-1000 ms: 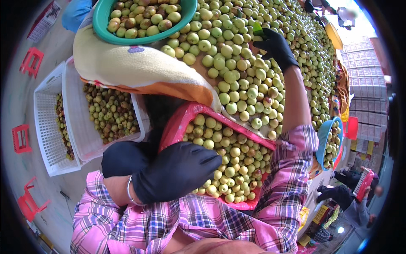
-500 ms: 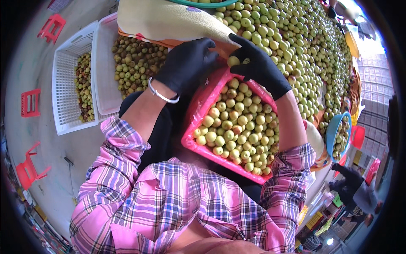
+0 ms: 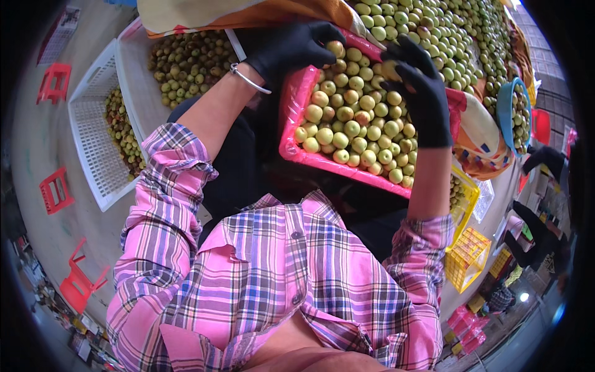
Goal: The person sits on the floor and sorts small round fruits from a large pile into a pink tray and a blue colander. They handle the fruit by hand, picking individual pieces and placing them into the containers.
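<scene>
1. One pink tray [image 3: 339, 166], lined with glossy plastic film. Sits in front of the torso, under both hands. Holds a dense layer of round fruit [image 3: 359, 129], mostly yellow-green, partly blushed reddish brown.
2. Left hand [image 3: 294, 49], black-gloved. Reaches over the upper left corner of the tray with fingers bent partway. Meets or nearly meets one fruit at the fingertips; unable to tell whether gripped.
3. Right hand [image 3: 421, 87], black-gloved. Hangs over the right part of the tray. Curls around one yellowish fruit [image 3: 390, 70], with thumb and fingers drawn in on it.
4. White perforated crate [image 3: 83, 127] at far left, on the floor [image 3: 37, 142]. Contains small green and brown fruit, heaped toward the right side.
5. Pale solid-walled tub [image 3: 136, 80], directly beside the white crate; unable to tell whether overlapping it. Contains darker, brownish-green fruit. Partly hidden along the top by a cream-and-orange cloth [image 3: 211, 13].
6. Large fruit heap [image 3: 452, 43] beyond the tray, at upper right. Spreads loose and pale green, bordered by cloth on the near side.
7. Blue basket [image 3: 504, 115] at right, just beside the heap. Contains fruit; tilted in view.
8. Yellow crate [image 3: 471, 201] behind the right forearm, partly covered. Shows some fruit inside. Near it, yellow lattice basket [image 3: 466, 257]; contents too unclear to tell.
</scene>
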Motion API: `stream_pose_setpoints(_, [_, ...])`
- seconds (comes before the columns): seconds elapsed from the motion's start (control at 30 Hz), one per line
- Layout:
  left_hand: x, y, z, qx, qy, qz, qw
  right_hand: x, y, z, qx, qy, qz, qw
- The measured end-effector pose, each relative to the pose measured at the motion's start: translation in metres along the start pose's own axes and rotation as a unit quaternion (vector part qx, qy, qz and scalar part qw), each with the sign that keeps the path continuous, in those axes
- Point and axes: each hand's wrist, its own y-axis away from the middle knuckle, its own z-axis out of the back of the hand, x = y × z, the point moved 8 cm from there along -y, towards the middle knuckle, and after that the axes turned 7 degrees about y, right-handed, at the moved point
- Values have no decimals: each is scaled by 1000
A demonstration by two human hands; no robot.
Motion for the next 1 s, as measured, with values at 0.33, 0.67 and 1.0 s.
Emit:
stream_pose_setpoints(0.33, [12, 10, -20, -20, -382, -170, 908, -106, 132, 50, -109, -308, -53, 944])
stream_pose_setpoints(0.67, [28, 6, -31, -21, -550, -243, 799, -101, 133, 6, -97, -54, -99, 989])
stream_pose_setpoints(1.0, [1, 35, -46, 33, -244, -47, 968, -83, 113, -35, -89, 144, 5, 985])
